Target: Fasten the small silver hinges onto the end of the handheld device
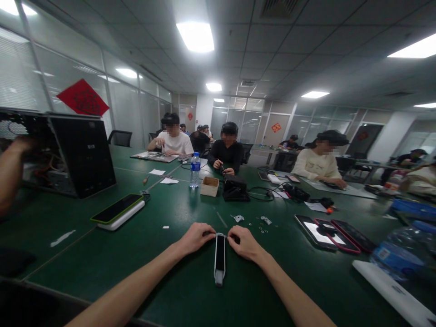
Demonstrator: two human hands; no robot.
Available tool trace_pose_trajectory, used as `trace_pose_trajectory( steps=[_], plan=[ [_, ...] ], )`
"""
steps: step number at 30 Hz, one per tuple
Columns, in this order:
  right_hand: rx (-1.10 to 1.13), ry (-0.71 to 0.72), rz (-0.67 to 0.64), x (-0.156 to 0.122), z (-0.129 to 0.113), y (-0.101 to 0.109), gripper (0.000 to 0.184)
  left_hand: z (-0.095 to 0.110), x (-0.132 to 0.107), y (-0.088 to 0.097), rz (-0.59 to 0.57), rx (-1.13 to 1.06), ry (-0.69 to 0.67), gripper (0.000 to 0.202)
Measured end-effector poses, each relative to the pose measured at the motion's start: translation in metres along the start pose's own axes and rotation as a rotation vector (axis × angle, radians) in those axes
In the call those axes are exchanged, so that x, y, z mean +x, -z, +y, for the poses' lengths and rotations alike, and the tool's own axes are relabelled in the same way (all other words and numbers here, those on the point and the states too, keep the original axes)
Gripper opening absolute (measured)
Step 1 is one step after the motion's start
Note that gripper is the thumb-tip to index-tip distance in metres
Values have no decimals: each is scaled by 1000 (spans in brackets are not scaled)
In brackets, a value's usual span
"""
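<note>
bare forearms (136, 284) reach in from the bottom edge toward a slim white-edged black device (220, 256), which lies on the green table (170, 286) between the hands. just beyond it are small loose pieces (239, 219), then an open box (209, 186) and a water bottle (195, 170). left hand (198, 237) and right hand (243, 243) curl narrowly at either side of its far end; whether they grip it cannot be told. at left, another person's hand is hidden inside a computer case (85, 154).
</note>
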State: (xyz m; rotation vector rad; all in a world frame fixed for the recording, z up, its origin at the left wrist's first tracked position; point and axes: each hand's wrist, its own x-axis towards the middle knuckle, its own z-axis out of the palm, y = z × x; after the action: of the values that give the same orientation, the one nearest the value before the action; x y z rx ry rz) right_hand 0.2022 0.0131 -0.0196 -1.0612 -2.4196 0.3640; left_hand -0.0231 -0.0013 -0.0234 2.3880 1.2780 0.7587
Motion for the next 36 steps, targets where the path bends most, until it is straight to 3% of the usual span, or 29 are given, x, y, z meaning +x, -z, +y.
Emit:
trace_pose_trajectory(
  steps=[17, 29, 36],
  plan=[
    [6, 5, 19, 2, 5, -4, 12, 8, -1, 7, 4, 34, 106, 17],
    [36, -15, -17, 2, 1, 1, 14, 8, -1, 11, -25, 10, 96, 16],
    [-47, -39, 66, 1, 17, 5, 16, 7, 2, 12, -36, 21, 63, 20]
  ],
)
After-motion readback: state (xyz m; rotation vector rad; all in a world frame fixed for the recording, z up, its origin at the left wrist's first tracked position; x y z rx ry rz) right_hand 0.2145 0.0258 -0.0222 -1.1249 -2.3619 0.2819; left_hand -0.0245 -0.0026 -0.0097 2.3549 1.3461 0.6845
